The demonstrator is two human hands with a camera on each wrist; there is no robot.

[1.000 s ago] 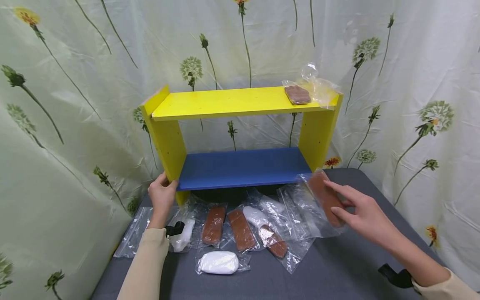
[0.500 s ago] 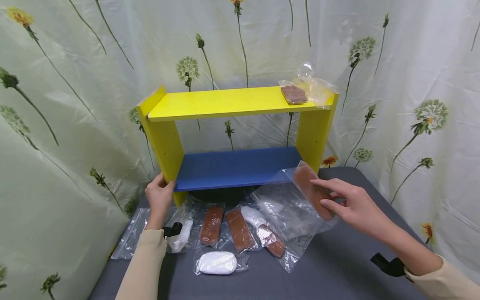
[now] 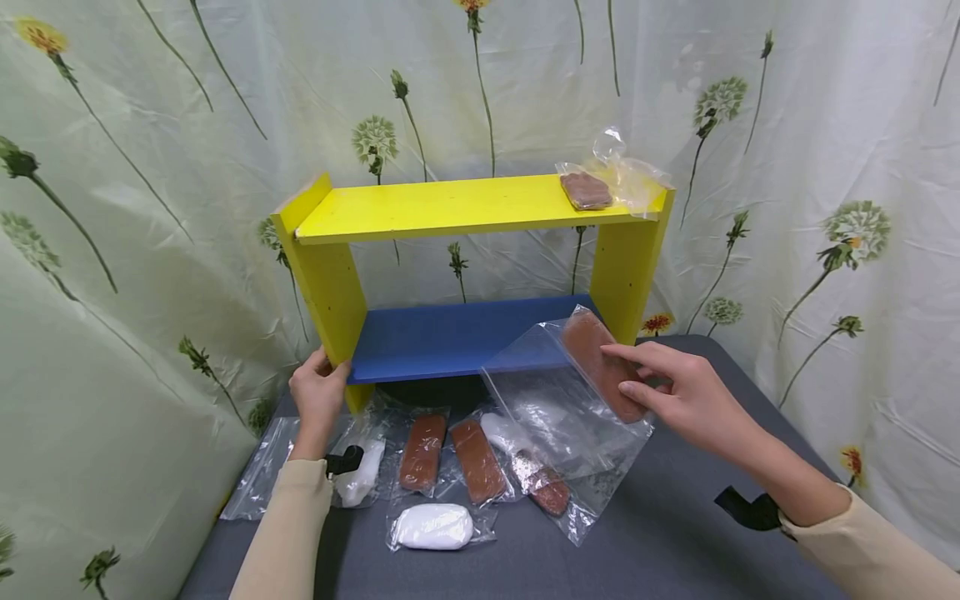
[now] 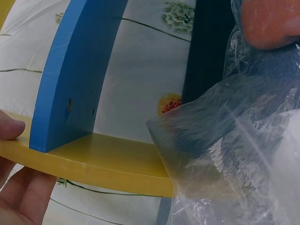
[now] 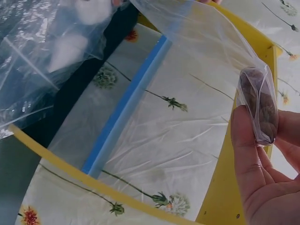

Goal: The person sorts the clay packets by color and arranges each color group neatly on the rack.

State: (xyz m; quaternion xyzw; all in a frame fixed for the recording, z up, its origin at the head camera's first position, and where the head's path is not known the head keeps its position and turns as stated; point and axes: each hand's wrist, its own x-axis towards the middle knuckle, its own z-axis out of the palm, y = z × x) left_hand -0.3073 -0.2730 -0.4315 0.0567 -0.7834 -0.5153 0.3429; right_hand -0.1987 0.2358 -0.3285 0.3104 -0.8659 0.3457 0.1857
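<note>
My left hand [image 3: 318,396] grips the lower left side panel [image 3: 326,292] of a small yellow and blue shelf unit. In the left wrist view, thumb and fingers [image 4: 30,192] lie on opposite faces of that yellow panel. My right hand [image 3: 686,396] pinches a brown, clay-like block [image 3: 600,362] in a clear zip bag [image 3: 536,392]. This block is tilted in front of the right end of the blue shelf [image 3: 435,337], and the bag's loose part spreads leftward over other bags. From the right wrist view, the block [image 5: 258,105] appears edge-on between thumb and fingers.
On the table lie bagged brown blocks [image 3: 423,452] and bagged white lumps [image 3: 433,527], several in all. Flat clear bags [image 3: 258,471] lie at the left. A bagged brown piece [image 3: 585,191] rests on the yellow top shelf [image 3: 442,202]. A flowered curtain hangs behind.
My right hand has moved left and slightly up with the bagged brown block, carrying it in front of the blue shelf. The left hand keeps its grip on the side panel.
</note>
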